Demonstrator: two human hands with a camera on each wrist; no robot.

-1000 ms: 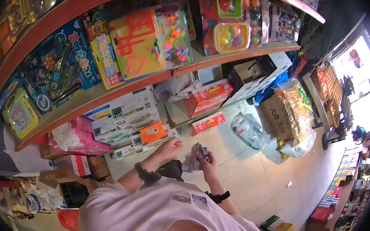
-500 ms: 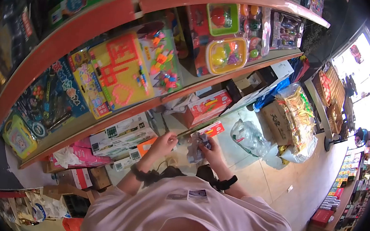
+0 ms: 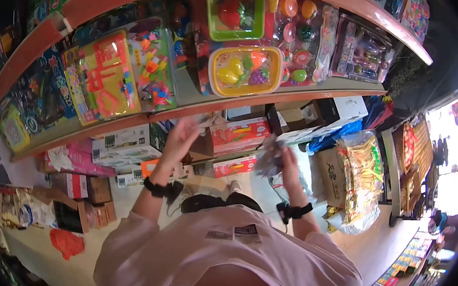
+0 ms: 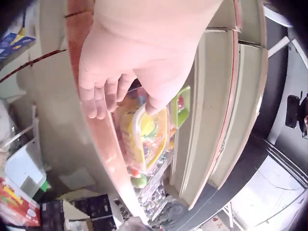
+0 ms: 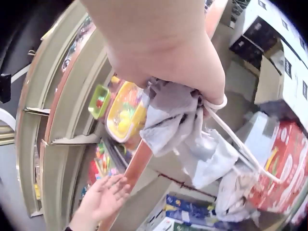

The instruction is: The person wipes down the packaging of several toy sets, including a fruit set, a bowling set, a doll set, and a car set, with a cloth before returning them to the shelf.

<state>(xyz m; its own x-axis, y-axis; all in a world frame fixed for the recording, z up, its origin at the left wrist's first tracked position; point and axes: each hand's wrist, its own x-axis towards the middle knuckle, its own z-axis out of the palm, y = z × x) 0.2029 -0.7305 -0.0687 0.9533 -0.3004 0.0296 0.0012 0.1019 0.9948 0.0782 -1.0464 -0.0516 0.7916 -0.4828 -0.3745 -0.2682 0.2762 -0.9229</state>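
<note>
My right hand (image 3: 291,170) grips a crumpled grey cloth (image 3: 270,157) in front of the lower shelf. In the right wrist view the cloth (image 5: 168,120) hangs in folds below the hand (image 5: 168,62), with a white cord (image 5: 236,139) trailing from it. My left hand (image 3: 181,138) is raised near the shelf edge and holds nothing. The left wrist view has that hand (image 4: 134,62) with fingers loosely bent, over the shelf's red edge (image 4: 103,144) and a yellow-rimmed toy tray (image 4: 144,139); whether it touches them I cannot tell.
Packaged toys fill the red-edged shelf (image 3: 216,104). Under it stand a red box (image 3: 239,135), an open carton (image 3: 303,114) and white boxes (image 3: 124,144). A carton (image 3: 329,177) with bagged goods (image 3: 359,177) is on the floor to the right, and a red bag (image 3: 66,242) lies at lower left.
Both hands have risen toward the shelf and moved farther apart, the right one carrying the cloth. The head view has shifted, so the toy trays appear larger.
</note>
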